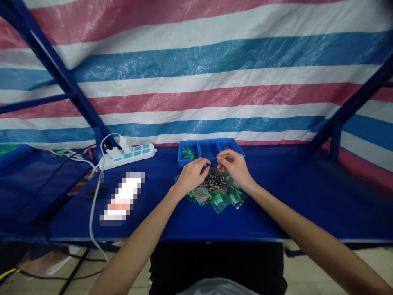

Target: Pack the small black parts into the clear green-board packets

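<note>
My left hand (pixel 192 175) is over the left side of a pile of small dark screws (pixel 214 181), its fingers curled together. Whatever may be between those fingertips is too small to make out. Across a short gap, my right hand (pixel 235 166) has thumb and fingers pinched, and I cannot tell what they hold. Small clear bags with green pieces (pixel 218 201) lie around and under the screws. Just behind the hands stands a blue three-compartment tray (pixel 181 161). Its left compartment holds green pieces (pixel 188 153); a few tiny dark items show in the middle one.
On the left of the blue table (pixel 307 192) lies a white power strip (pixel 135 155) with plugs in it. Its white cable (pixel 93 205) hangs over the front edge. A blurred-out white object (pixel 124 198) lies nearby. Blue frame posts and striped sheeting (pixel 215 73) enclose the back.
</note>
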### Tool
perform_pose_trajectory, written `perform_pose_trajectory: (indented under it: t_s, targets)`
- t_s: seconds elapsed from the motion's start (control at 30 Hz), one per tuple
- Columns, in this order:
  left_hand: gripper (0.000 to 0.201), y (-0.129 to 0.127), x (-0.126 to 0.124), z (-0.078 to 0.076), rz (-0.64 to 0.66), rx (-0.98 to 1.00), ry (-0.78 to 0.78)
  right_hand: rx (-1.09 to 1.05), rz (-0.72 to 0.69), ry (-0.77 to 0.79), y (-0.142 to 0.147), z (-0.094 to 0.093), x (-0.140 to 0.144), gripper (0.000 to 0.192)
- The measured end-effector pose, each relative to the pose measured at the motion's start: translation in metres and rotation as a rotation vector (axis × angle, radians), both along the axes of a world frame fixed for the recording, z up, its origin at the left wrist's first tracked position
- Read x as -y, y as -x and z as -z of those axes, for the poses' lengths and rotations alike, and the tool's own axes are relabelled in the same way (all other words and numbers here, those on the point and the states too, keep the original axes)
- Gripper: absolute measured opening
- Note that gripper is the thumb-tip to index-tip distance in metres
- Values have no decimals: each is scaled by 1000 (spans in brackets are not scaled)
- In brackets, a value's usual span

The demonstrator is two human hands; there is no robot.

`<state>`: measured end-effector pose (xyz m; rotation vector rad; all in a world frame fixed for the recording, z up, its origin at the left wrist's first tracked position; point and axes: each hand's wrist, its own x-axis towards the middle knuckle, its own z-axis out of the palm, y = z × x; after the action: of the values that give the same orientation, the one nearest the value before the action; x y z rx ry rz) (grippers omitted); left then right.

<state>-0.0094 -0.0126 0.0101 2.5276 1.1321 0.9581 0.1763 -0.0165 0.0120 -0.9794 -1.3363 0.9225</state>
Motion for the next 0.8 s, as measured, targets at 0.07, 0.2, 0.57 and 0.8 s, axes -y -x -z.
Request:
perform_pose_trajectory:
  t_s: [0.07, 0.2, 0.57, 0.8]
  targets:
    - [15, 2, 0, 1, -35, -47, -9, -135, -28, 65, 1, -9, -11, 26]
    - [15, 4, -1, 3, -81, -103, -25, -220, -80, 155, 0, -17, -20, 43]
    - [21, 9, -7, 6, -103, -271, 5, 908, 6, -169, -30, 15, -7, 13]
    - [19, 7, -4, 3, -91, -357, 68, 924, 23, -166, -23, 27, -9, 25]
